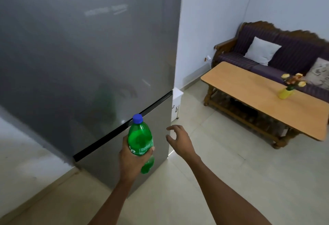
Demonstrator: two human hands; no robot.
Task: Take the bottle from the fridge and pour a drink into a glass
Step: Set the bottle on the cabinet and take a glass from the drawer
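Bottle [140, 140], green plastic with a blue cap [137, 118], is already out of the fridge [89, 47], whose doors are closed. The left hand [132, 157] holds it upright by the middle, fingers wrapped around the label. The right hand [178, 138] is just beside it, fingers loosely spread and holding nothing. I judge the bottle full enough to be rather heavy, and possibly cold and slippery; thin plastic gives under pressure, so a firm grip at the label band is best. No glass is visible; a wooden table [249, 91] stands well apart.
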